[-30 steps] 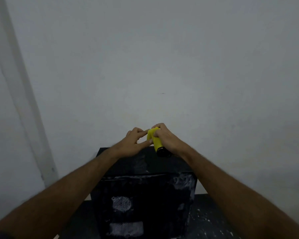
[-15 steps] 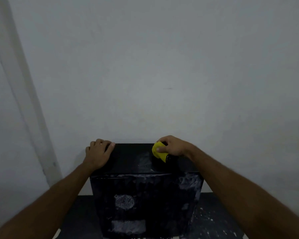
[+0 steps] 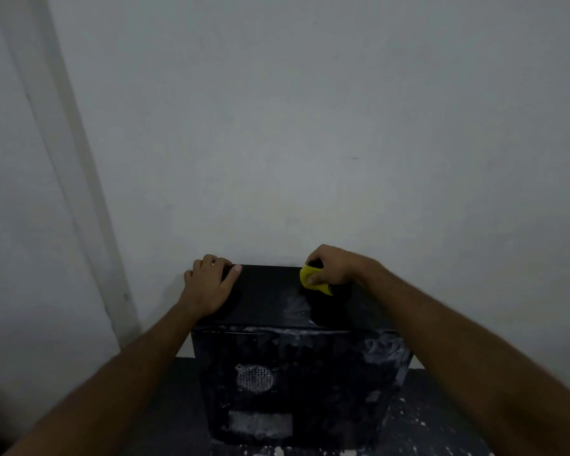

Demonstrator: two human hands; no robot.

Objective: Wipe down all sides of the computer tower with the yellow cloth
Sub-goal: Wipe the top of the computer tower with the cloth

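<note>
A black computer tower point(image 3: 297, 383) stands in front of me, its near face dusty with a round vent grille and pale smears. My left hand point(image 3: 209, 286) lies flat on the top panel at its far left corner, fingers curled over the edge. My right hand point(image 3: 333, 266) presses a bunched yellow cloth point(image 3: 311, 279) onto the top panel near the far right corner. Part of the cloth is hidden under my fingers.
The tower stands on a dark, paint-speckled surface point(image 3: 441, 429). A plain pale wall point(image 3: 310, 126) rises right behind it, with a lighter vertical strip point(image 3: 63, 159) on the left.
A second ago both hands held the cloth together above the tower. My left hand has since moved to the top's left corner, and my right hand brought the cloth down onto the top.
</note>
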